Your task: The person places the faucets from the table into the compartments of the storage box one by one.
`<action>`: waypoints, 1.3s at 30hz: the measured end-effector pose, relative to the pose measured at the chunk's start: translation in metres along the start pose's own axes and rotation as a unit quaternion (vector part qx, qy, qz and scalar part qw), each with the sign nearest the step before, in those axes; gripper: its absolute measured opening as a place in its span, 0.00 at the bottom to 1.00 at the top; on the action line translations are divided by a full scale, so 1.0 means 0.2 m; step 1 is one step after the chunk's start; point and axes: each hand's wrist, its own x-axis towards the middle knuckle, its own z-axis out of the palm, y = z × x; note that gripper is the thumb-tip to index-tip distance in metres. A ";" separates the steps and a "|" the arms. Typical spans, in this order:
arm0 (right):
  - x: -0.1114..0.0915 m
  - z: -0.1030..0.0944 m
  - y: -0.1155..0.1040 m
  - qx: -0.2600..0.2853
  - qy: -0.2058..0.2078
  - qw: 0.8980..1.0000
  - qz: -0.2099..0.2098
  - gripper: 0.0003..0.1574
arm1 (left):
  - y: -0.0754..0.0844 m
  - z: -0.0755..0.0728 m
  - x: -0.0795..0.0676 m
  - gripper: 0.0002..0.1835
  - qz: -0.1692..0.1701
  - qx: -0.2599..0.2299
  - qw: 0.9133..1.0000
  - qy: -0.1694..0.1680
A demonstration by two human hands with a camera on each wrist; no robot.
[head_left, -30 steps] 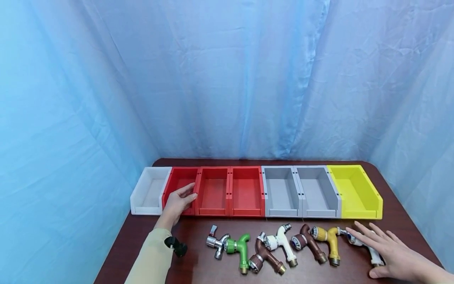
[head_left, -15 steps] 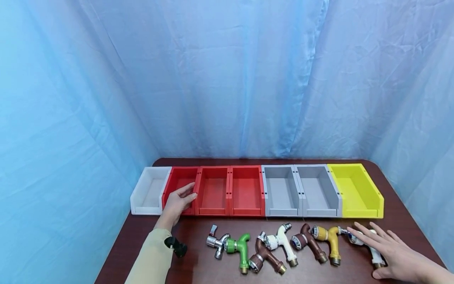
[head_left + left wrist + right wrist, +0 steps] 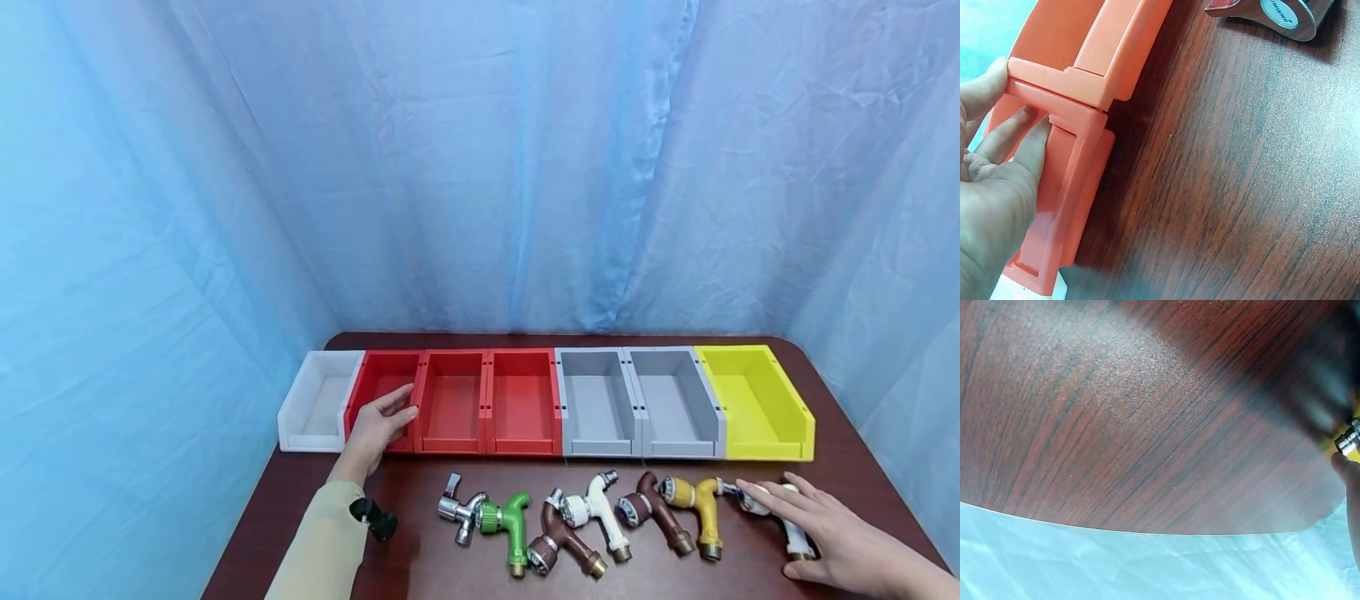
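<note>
My left hand [image 3: 375, 429] reaches into the leftmost red bin [image 3: 382, 367], its fingertips right at the wall shared with the neighbouring red bin [image 3: 452, 408]. In the left wrist view, fingertips [image 3: 1041, 128] rest inside that bin while another lies over the divider. At the right, my right hand [image 3: 832, 529] spreads over a white tap [image 3: 797, 542], fingers extended across its knob end and thumb near its threaded end; the hand hides much of the tap. Only part of a finger [image 3: 1350, 487] beside a metal fitting [image 3: 1346, 442] shows in the right wrist view.
The bin row continues with a white bin [image 3: 318, 400], another red bin [image 3: 522, 408], grey bins [image 3: 596, 450] and a yellow bin [image 3: 768, 450]. In front lie a chrome tap [image 3: 459, 510], green tap [image 3: 515, 529], brown taps [image 3: 557, 533], another white tap [image 3: 603, 512] and yellow tap [image 3: 705, 508].
My right hand has lowered onto the white tap, its spread fingers drawing closer together. The left hand stays at the red bin, and the view has shifted slightly.
</note>
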 end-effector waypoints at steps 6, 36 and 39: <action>0.01 -0.01 0.00 -0.025 0.018 0.999 -0.011 0.60 | -0.01 0.00 0.00 0.35 -0.001 -0.001 1.000 0.001; 0.03 -0.11 -0.01 -0.128 0.053 0.989 -0.044 0.64 | 0.00 -0.01 0.00 0.38 0.001 -0.004 1.000 -0.006; 0.03 -0.14 -0.01 -0.134 0.065 0.987 -0.064 0.65 | -0.01 -0.01 0.00 0.39 0.001 -0.004 1.000 -0.006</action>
